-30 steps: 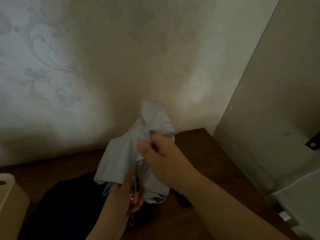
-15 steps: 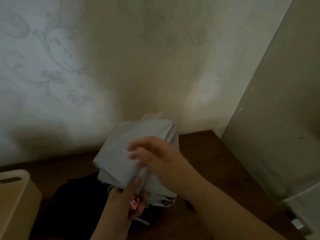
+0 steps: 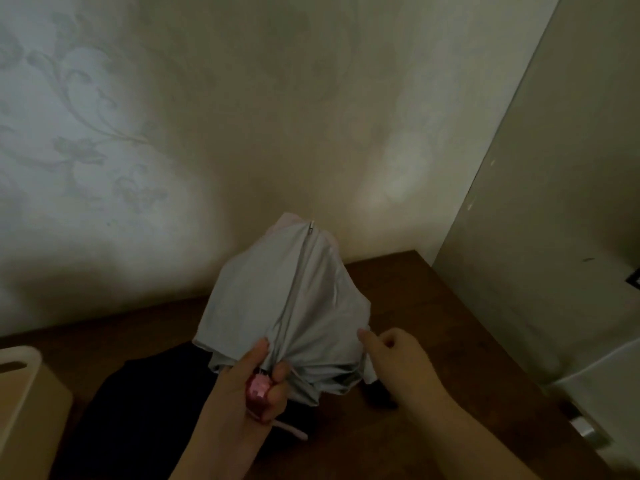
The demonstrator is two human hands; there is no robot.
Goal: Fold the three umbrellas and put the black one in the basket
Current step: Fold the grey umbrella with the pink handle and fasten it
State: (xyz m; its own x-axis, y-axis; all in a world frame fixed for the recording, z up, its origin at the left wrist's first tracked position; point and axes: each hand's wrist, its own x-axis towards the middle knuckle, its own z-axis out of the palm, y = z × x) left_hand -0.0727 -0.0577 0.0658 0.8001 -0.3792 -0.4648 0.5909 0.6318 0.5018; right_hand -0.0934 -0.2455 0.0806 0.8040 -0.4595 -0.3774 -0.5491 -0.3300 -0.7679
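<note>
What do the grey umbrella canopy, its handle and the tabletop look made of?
Grey umbrella canopy: thin woven fabric, matte; it creases and bunches in soft folds. Pink handle, gripped by the left hand: probably moulded plastic, smooth with a faint sheen. Tabletop: dark brown wood or wood-look laminate, matte; grain is too dim to confirm.

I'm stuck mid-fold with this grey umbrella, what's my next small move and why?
Probably wrap the loose flap around the grey umbrella. Your left hand grips its pink handle, while your right hand pinches the canopy edge, which bunches unevenly.
</note>
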